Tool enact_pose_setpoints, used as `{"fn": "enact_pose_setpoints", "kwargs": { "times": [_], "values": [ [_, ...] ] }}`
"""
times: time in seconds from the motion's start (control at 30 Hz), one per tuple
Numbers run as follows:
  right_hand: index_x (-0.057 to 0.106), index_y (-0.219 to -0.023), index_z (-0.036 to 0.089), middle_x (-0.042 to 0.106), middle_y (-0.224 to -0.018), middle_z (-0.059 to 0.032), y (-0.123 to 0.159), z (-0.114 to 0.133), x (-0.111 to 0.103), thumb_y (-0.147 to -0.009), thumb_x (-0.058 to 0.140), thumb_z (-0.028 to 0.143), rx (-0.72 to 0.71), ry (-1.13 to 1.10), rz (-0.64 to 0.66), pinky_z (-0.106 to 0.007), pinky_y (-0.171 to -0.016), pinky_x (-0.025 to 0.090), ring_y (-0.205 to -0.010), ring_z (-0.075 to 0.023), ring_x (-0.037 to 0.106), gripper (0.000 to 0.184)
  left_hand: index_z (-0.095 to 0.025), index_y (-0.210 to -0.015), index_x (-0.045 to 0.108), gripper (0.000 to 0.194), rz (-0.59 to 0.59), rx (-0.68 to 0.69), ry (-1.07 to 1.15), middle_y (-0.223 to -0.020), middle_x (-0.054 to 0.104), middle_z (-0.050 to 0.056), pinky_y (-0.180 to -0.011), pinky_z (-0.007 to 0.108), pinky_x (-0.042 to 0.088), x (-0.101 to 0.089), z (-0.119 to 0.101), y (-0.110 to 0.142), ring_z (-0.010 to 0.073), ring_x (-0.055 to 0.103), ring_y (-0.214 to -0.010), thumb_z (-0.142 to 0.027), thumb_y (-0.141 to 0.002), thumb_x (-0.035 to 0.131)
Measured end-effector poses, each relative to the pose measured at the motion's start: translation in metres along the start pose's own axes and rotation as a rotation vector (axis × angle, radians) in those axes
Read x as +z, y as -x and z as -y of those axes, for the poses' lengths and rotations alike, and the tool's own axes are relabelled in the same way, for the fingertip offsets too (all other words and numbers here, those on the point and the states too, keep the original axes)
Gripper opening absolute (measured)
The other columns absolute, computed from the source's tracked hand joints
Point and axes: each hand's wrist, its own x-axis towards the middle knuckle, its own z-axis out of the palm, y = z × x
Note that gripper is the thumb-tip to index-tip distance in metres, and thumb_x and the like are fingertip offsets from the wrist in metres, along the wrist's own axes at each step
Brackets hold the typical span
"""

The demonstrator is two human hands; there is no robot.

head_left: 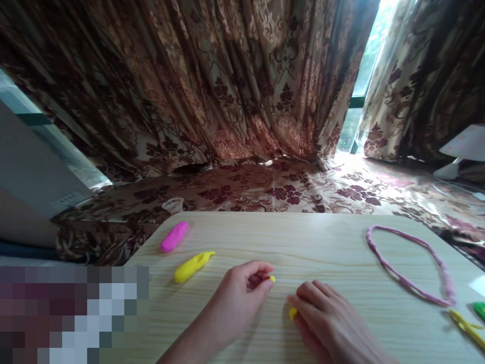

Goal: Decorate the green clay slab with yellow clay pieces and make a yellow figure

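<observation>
My left hand (250,288) is closed in a pinch over the table, with a small bit of yellow modelling clay (272,279) between thumb and fingertips. Lower and to the right, my right hand (322,318) also pinches a small yellow clay piece (293,313), partly hidden by the fingers. The two hands are apart. A larger yellow clay lump (193,267) with a thin drawn-out tip lies left of my left hand. Behind it rests a pink clay stick (175,237).
On the table's (288,232) right lies a twisted pink clay loop (411,290). Yellow scissors (468,326) and a green object (479,308) sit at the right edge. Beyond are a clear cup (173,205), a lamp (464,144) and patterned curtains (242,86).
</observation>
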Motion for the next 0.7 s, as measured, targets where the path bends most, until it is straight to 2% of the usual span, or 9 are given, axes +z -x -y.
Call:
{"fn": "enact_pose_setpoints", "kwargs": {
  "times": [0.13,0.27,0.37,0.47,0.6,0.7],
  "values": [
    [0.056,-0.094,0.021,0.060,-0.083,-0.0046,0.003,-0.003,0.000,-0.076,0.050,0.010,0.012,-0.069,-0.090,-0.029,-0.061,0.048,-0.074,-0.0190,0.058,0.022,-0.015,-0.096,0.062,0.021,0.046,-0.063,0.266,-0.088,0.069,0.007,-0.077,0.029,0.047,0.014,-0.001,0.002,0.0188,0.062,-0.084,-0.024,-0.077,0.060],
    [0.047,-0.116,0.023,0.061,-0.083,-0.0030,0.002,-0.001,-0.005,-0.080,0.051,0.011,-0.043,-0.170,-0.222,-0.024,-0.059,0.049,-0.067,-0.0143,0.060,0.038,-0.014,-0.099,0.058,0.025,0.104,-0.107,0.450,-0.080,0.069,0.006,-0.070,0.027,0.046,0.018,-0.005,0.003,0.0150,0.061,-0.072,-0.021,-0.075,0.064],
    [0.046,-0.118,0.023,0.062,-0.084,-0.0036,0.000,0.003,-0.008,-0.080,0.055,0.014,-0.102,-0.157,-0.222,-0.022,-0.059,0.050,-0.067,-0.0141,0.062,0.040,-0.013,-0.098,0.057,0.026,0.150,-0.114,0.502,-0.075,0.070,0.006,-0.067,0.026,0.044,0.021,-0.009,0.005,0.0130,0.059,-0.067,-0.022,-0.076,0.065],
    [0.049,-0.114,0.022,0.062,-0.081,-0.0043,-0.001,0.006,-0.011,-0.083,0.052,0.015,-0.099,-0.114,-0.230,-0.022,-0.058,0.051,-0.067,-0.0147,0.062,0.032,-0.012,-0.094,0.057,0.026,0.179,-0.136,0.559,-0.074,0.071,0.007,-0.067,0.026,0.044,0.023,-0.014,0.008,0.0135,0.060,-0.067,-0.023,-0.073,0.068],
    [0.046,-0.120,0.019,0.061,-0.082,-0.0065,0.000,0.006,-0.015,-0.083,0.055,0.021,-0.119,-0.078,-0.234,-0.024,-0.058,0.051,-0.069,-0.0166,0.061,0.038,-0.012,-0.093,0.057,0.026,0.197,-0.153,0.668,-0.074,0.071,0.007,-0.067,0.026,0.044,0.025,-0.017,0.010,0.0131,0.061,-0.065,-0.021,-0.072,0.069],
    [0.048,-0.118,0.020,0.060,-0.078,-0.0055,0.000,0.005,-0.013,-0.086,0.052,0.020,-0.106,-0.057,-0.260,-0.022,-0.054,0.050,-0.064,-0.0152,0.060,0.033,-0.012,-0.090,0.059,0.021,0.234,-0.141,0.707,-0.078,0.071,0.008,-0.068,0.026,0.044,0.026,-0.014,0.010,0.0144,0.062,-0.071,-0.017,-0.071,0.067]
  ]
}}
